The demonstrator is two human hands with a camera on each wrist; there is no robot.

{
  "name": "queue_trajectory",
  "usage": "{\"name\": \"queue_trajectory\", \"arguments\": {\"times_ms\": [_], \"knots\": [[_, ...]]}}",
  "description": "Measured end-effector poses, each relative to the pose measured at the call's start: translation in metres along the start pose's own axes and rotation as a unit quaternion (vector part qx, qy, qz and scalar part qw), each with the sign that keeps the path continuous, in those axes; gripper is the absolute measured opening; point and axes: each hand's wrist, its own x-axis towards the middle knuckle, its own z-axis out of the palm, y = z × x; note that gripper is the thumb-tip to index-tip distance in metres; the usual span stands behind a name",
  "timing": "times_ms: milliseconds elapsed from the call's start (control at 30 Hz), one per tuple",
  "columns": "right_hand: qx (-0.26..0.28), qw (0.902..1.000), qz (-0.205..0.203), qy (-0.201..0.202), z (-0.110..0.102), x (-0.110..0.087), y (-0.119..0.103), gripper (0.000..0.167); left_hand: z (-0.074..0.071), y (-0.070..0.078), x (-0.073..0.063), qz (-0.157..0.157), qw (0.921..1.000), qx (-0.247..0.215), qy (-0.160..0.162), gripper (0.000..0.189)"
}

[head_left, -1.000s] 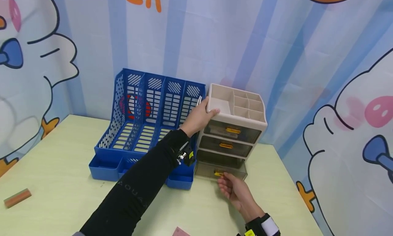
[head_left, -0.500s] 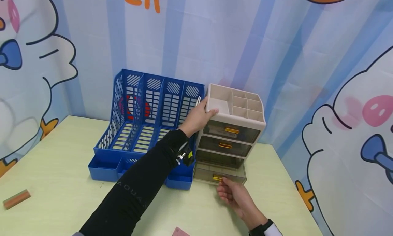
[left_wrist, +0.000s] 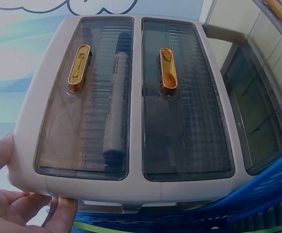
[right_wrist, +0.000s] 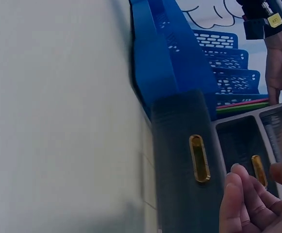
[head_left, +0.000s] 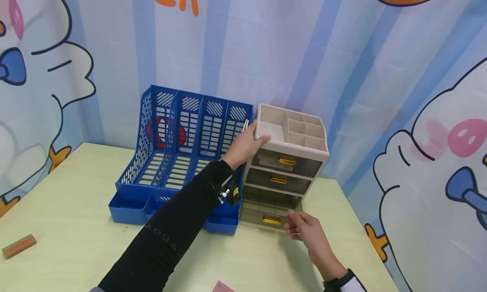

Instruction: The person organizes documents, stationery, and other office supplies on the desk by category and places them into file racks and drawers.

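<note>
A cream desktop drawer organizer [head_left: 287, 146] with smoky clear drawers and gold handles stands on the table. My left hand [head_left: 243, 147] grips its upper left edge, thumb at the front and fingers around the side. The bottom drawer [head_left: 253, 216] is pulled out; the upper two are closed. Through the top drawer's front shows a marker-like pen [left_wrist: 116, 104], in the left wrist view. My right hand [head_left: 306, 233] hovers at the bottom drawer's right front corner, apart from the gold handle [head_left: 272, 220], fingers loosely curled and holding nothing.
A blue file rack [head_left: 129, 205] stands against the organizer's left side, partly behind my left arm. An orange-brown block [head_left: 19, 246] lies at the table's left. A pink piece [head_left: 222, 287] shows at the front edge. A patterned curtain [head_left: 266, 42] hangs behind.
The bottom drawer has come further out toward me. My right hand has let go of its handle and moved to the right. The left hand keeps its grip.
</note>
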Motion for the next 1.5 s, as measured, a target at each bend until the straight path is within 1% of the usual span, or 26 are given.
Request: {"name": "queue_trajectory", "arguments": {"times_ms": [133, 200, 267, 367, 467, 567, 700, 867, 967, 1067, 1233, 1300, 1333, 1400, 1433, 1500], "knots": [[-0.019, 0.9989, -0.043, 0.007, -0.008, 0.003, -0.012, 0.038, 0.001, -0.001, 0.000, 0.003, 1.0000, 0.001, 0.004, 0.076], [-0.043, 0.9966, -0.069, 0.011, -0.012, 0.005, -0.018, 0.038, 0.001, 0.000, -0.001, 0.005, 1.0000, 0.001, 0.005, 0.075], [-0.075, 0.9923, -0.097, 0.017, -0.015, 0.006, -0.023, 0.039, 0.001, 0.001, -0.001, 0.006, 1.0000, 0.001, 0.006, 0.075], [-0.138, 0.9809, -0.134, 0.028, -0.021, 0.008, -0.030, 0.041, 0.000, 0.001, -0.001, 0.006, 1.0000, -0.001, 0.006, 0.074], [-0.186, 0.9678, -0.164, 0.043, -0.027, 0.011, -0.037, 0.042, 0.000, 0.001, 0.000, 0.007, 1.0000, -0.002, 0.006, 0.075], [-0.211, 0.9579, -0.186, 0.055, -0.032, 0.014, -0.042, 0.043, 0.001, 0.000, 0.001, 0.009, 0.9999, -0.001, 0.006, 0.075], [-0.233, 0.9441, -0.223, 0.068, -0.039, 0.018, -0.050, 0.044, 0.001, -0.001, 0.002, 0.010, 0.9999, 0.000, 0.007, 0.074], [-0.262, 0.9199, -0.275, 0.097, -0.047, 0.027, -0.062, 0.043, 0.002, -0.002, 0.002, 0.007, 0.9999, -0.004, 0.009, 0.074], [-0.270, 0.9085, -0.296, 0.118, -0.050, 0.034, -0.068, 0.043, 0.003, -0.003, 0.003, 0.004, 0.9999, -0.007, 0.010, 0.074], [-0.268, 0.9014, -0.310, 0.140, -0.052, 0.040, -0.074, 0.043, 0.004, -0.003, 0.003, 0.003, 0.9999, -0.007, 0.009, 0.075], [-0.270, 0.8861, -0.332, 0.177, -0.055, 0.049, -0.082, 0.044, 0.003, -0.002, 0.002, 0.002, 0.9999, -0.005, 0.010, 0.074], [-0.278, 0.8814, -0.335, 0.183, -0.056, 0.053, -0.086, 0.046, 0.003, -0.001, 0.002, 0.000, 0.9999, -0.006, 0.009, 0.074], [-0.280, 0.8816, -0.333, 0.183, -0.057, 0.056, -0.089, 0.047, 0.003, -0.001, 0.002, 0.000, 0.9999, -0.007, 0.008, 0.074], [-0.284, 0.8880, -0.317, 0.173, -0.058, 0.060, -0.093, 0.053, 0.003, -0.001, 0.002, -0.002, 0.9999, -0.009, 0.007, 0.074], [-0.283, 0.8940, -0.306, 0.165, -0.058, 0.062, -0.095, 0.057, 0.003, -0.001, 0.002, -0.003, 0.9999, -0.009, 0.006, 0.074], [-0.269, 0.9107, -0.280, 0.142, -0.057, 0.066, -0.099, 0.065, 0.003, -0.002, 0.002, -0.003, 0.9999, -0.010, 0.005, 0.074]]}}
